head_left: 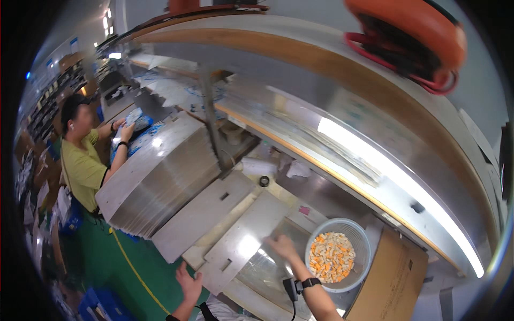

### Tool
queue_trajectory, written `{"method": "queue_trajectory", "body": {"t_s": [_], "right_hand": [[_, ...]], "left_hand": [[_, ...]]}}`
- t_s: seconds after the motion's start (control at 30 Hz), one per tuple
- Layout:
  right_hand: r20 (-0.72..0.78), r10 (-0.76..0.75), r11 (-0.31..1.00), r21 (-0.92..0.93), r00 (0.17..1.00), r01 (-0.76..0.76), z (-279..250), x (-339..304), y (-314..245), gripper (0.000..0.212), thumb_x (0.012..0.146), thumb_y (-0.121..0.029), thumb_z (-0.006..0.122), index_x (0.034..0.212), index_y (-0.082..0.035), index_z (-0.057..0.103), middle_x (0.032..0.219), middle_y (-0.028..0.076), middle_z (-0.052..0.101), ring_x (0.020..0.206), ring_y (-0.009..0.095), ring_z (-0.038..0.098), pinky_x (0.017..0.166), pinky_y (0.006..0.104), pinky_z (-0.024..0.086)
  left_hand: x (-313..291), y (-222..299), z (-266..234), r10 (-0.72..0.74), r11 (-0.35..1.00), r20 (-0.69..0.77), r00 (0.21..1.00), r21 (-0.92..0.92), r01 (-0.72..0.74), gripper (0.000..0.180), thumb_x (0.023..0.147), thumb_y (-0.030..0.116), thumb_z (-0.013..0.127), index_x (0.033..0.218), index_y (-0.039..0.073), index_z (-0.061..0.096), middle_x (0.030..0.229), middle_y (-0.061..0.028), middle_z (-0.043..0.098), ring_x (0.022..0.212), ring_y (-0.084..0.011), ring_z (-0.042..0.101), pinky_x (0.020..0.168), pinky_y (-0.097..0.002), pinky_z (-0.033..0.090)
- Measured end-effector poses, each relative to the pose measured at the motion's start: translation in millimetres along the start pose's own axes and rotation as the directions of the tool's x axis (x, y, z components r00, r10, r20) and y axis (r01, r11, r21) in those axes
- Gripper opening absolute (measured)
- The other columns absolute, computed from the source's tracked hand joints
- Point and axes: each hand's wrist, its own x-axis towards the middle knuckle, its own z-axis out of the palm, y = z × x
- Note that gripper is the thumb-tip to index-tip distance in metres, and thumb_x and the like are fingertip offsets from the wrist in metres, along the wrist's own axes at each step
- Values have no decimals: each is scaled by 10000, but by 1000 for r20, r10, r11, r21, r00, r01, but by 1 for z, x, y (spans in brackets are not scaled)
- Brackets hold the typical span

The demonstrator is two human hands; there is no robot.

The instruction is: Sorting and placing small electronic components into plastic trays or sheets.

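Observation:
My right hand (282,247) lies flat with fingers spread on the shiny metal surface (257,267) of a machine, just left of a pale round basket (360,235) filled with small orange and white pieces (332,258). A black band is on that wrist. My left hand (188,282) is open, fingers apart, at the near edge of a grey metal plate (241,241), holding nothing.
A steel machine housing (160,176) stretches to the left. A co-worker in a yellow-green shirt (83,166) handles blue-and-white packets (134,123) at its far end. A brown cardboard box (391,278) stands right of the basket. An orange hose reel (417,37) hangs overhead. Green floor with a yellow line (128,267).

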Motion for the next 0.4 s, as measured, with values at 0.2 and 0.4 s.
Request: {"method": "queue_trajectory", "body": {"t_s": [0.2,0.4], "right_hand": [[291,-512,851,298,808,432,-5,-91,-16,511,754,-322,502,1171,-60,365,819,86,549,681,154,534,599,268,428],[212,-361,911,288,908,295,-60,-190,22,497,759,-280,503,1198,-113,342,956,115,528,764,179,537,719,276,414]], "left_hand": [[18,92,-6,212,925,33,977,-330,-189,492,660,48,559,1110,-9,369,1015,-133,454,952,-225,434,836,-324,320],[-36,280,-59,961,181,124,245,-957,-226,455,779,228,470,1137,-25,349,1070,-193,447,1014,-218,435,890,-347,285]]}}
